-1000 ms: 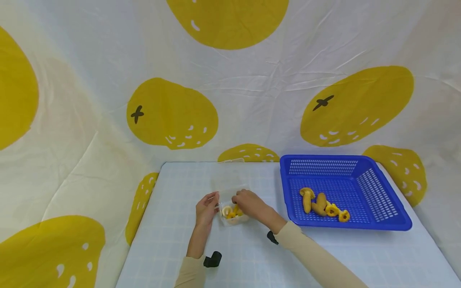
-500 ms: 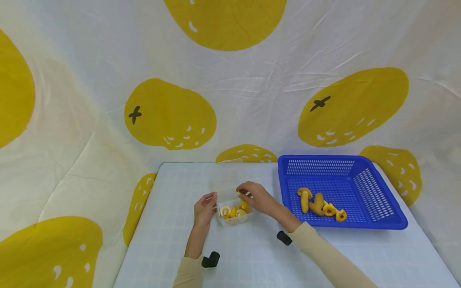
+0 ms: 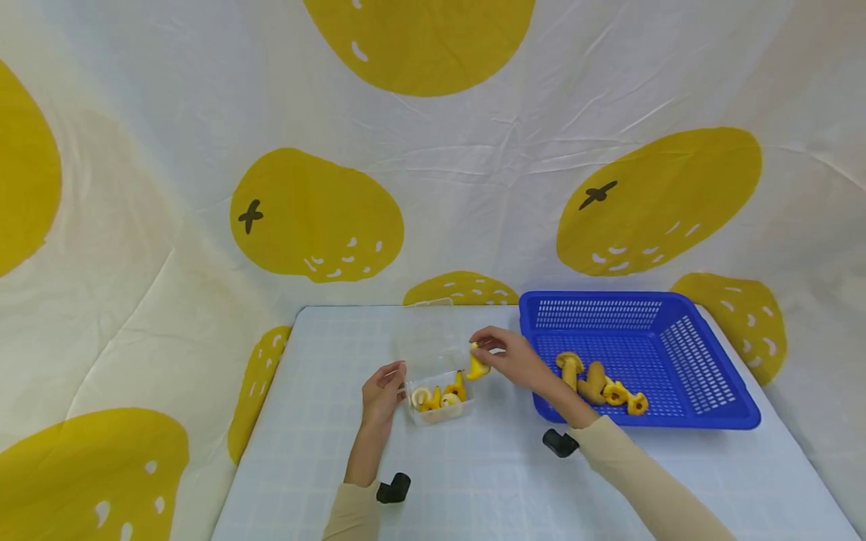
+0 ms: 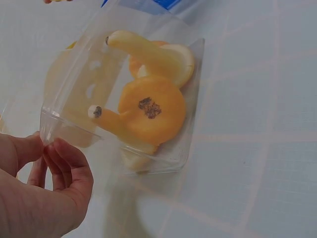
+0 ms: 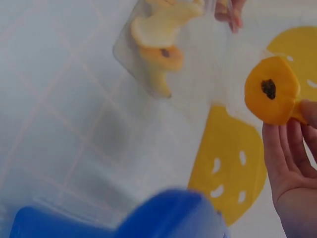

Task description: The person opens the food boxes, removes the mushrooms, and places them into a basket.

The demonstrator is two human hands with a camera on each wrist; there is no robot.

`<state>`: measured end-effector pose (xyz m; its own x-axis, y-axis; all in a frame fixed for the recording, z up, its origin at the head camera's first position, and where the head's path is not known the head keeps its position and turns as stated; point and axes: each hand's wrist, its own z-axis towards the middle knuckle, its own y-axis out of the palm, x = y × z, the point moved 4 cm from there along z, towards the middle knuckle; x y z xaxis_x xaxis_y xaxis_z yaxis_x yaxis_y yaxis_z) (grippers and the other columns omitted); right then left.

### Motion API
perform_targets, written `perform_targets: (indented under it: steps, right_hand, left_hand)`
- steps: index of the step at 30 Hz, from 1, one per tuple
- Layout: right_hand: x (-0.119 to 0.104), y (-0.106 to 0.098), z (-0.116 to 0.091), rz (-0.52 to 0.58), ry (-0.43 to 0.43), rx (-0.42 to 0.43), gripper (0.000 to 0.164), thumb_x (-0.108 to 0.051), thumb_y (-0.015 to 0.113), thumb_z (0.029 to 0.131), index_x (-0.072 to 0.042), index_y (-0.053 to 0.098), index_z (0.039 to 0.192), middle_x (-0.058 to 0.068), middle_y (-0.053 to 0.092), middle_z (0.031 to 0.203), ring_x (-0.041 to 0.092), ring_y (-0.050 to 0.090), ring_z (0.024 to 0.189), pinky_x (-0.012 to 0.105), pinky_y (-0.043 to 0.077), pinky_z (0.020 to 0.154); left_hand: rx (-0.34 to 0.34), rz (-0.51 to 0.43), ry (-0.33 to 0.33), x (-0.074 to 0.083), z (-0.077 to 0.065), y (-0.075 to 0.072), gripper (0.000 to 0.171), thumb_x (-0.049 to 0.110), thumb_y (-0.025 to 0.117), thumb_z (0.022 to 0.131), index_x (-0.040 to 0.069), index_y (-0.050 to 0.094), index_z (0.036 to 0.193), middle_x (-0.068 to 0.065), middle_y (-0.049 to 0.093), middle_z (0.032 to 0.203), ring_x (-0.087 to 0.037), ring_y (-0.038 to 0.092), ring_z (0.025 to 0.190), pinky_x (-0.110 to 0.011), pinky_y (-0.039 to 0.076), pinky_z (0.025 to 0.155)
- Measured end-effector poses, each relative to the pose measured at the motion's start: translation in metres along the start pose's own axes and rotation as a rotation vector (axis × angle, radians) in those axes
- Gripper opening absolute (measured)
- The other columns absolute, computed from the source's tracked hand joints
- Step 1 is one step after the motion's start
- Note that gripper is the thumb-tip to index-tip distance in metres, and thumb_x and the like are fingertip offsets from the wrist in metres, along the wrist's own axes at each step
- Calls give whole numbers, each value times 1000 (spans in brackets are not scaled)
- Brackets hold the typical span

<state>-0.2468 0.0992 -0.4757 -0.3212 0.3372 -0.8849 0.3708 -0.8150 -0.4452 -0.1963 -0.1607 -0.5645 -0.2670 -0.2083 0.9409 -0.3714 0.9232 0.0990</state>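
A clear plastic box [image 3: 428,418] stands on the table with its lid [image 3: 421,334] raised at the back. Inside lie several yellow mushrooms [image 4: 153,106], some with caps upward and dark centres. My left hand [image 3: 382,392] pinches the box's edge at its left side; the left wrist view has thumb and fingertips on the clear plastic. Lifted to the right of the box, a yellow mushroom [image 3: 477,366] is pinched by its stem in my right hand [image 3: 512,359]. The right wrist view shows that mushroom's orange-yellow cap [image 5: 280,84] with a dark centre.
A blue plastic basket [image 3: 602,295] stands at the table's right. Two brown mushrooms [image 3: 594,382] and some yellow mushrooms [image 3: 616,393] lie at its left. A patterned cloth [image 3: 473,188] hangs behind the table [image 3: 345,338].
My right hand has come up out of the box with a yellow mushroom and moved right towards the basket. The left hand has stayed at the box's edge.
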Motion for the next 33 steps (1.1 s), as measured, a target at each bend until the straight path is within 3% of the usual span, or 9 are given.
perform_targets:
  steps: [6, 12, 20, 33]
  right_hand:
    - [8, -23, -10, 70, 25, 68, 25, -11, 69, 100, 3, 65, 121, 14, 69, 110, 30, 68, 100, 24, 57, 80]
    - [15, -46, -19, 82, 47, 95, 27, -12, 68, 101, 4, 65, 122, 16, 68, 112, 31, 68, 102, 23, 57, 82]
    - [25, -73, -41, 52, 191, 145, 33, -27, 65, 104, -4, 64, 127, 15, 68, 120, 32, 64, 115, 23, 54, 90]
    - [57, -105, -78, -44, 231, 209, 37, -26, 63, 105, 0, 62, 130, 21, 66, 126, 41, 61, 122, 14, 50, 88]
  left_hand:
    - [3, 1, 4, -1, 1, -2, 36, 21, 72, 99, -3, 68, 125, -18, 67, 109, -23, 60, 87, -22, 53, 66]
    - [3, 7, -3, -1, 1, -4, 40, 24, 72, 99, -4, 66, 127, -15, 66, 108, -19, 58, 85, -23, 54, 68]
    - [-29, 4, -27, -1, 5, -5, 35, 16, 68, 101, -7, 65, 126, -13, 66, 103, -23, 58, 86, -29, 56, 71]
    - [7, 2, 7, -2, 1, 0, 35, 22, 72, 99, -2, 68, 124, -17, 67, 110, -24, 62, 87, -23, 54, 68]
